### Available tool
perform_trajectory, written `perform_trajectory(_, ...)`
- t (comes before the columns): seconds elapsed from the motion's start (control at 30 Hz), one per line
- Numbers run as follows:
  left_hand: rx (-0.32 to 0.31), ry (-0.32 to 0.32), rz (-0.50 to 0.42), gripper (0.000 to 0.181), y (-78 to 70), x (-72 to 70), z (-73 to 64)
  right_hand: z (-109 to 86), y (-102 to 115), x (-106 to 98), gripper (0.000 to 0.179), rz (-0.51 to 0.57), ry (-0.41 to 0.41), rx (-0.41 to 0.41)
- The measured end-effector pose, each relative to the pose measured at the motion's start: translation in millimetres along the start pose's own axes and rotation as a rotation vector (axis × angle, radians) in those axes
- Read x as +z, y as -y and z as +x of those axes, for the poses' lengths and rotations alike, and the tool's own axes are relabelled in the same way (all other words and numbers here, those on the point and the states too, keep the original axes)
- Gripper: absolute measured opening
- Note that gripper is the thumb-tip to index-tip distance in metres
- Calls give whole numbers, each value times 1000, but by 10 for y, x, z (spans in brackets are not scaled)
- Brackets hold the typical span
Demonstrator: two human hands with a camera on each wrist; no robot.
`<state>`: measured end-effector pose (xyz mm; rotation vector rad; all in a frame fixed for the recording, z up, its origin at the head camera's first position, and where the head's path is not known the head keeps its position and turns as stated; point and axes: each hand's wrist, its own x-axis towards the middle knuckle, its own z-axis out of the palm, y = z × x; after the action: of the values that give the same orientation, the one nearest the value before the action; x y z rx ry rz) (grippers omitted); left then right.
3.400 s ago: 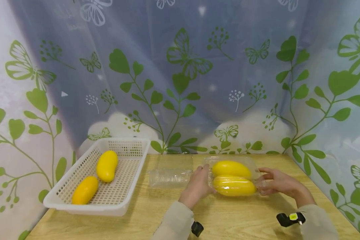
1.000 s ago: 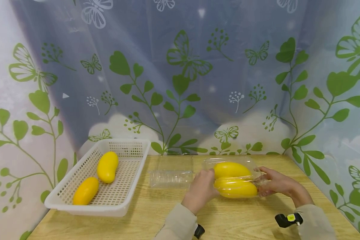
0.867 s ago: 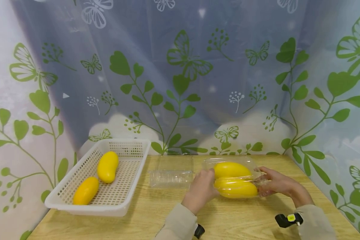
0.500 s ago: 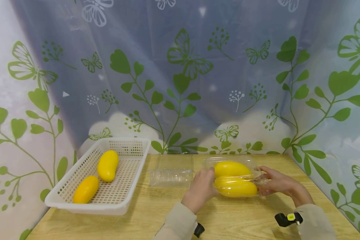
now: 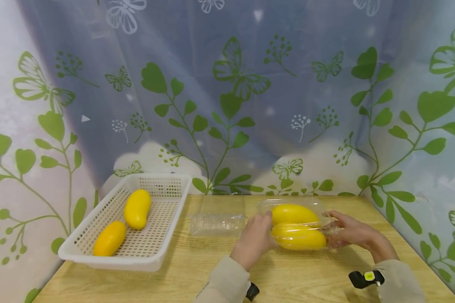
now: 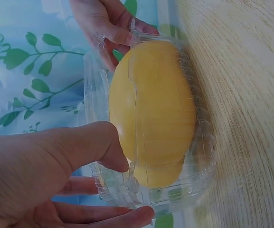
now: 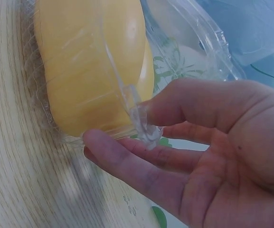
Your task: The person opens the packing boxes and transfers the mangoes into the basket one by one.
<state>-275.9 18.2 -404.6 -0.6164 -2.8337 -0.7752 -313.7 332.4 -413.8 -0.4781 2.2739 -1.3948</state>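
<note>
Two yellow mangoes (image 5: pixel 298 236) lie side by side in a clear plastic clamshell box (image 6: pixel 165 190) on the table. My left hand (image 5: pixel 253 240) grips the box's left end; the left wrist view shows the thumb on the rim and fingers below it. At the opposite end, my right hand (image 5: pixel 358 233) pinches a clear corner tab (image 7: pixel 144 121) between thumb and fingers. Through the plastic, one mango (image 7: pixel 94 61) fills much of the right wrist view and partly covers the other.
A white slotted basket (image 5: pixel 110 264) at the left holds two more mangoes (image 5: pixel 137 209). Between basket and hands stands another clear plastic box (image 5: pixel 217 225). A printed curtain (image 5: pixel 227 126) hangs behind the wooden table (image 5: pixel 167 286).
Compared with the oldest frame, my left hand has moved slightly right and its fingers have closed on the box's edge. Over the last second both hands have stayed almost still.
</note>
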Motion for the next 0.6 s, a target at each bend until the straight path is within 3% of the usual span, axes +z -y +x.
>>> perform_trajectory(0.33,30,-15,33,39,5,-6,5,3,13,-20,87,2,5,-1)
perform_trajectory(0.6,15,-6,31,40,0,-13,5,13,-30,-32,86,3,11,9)
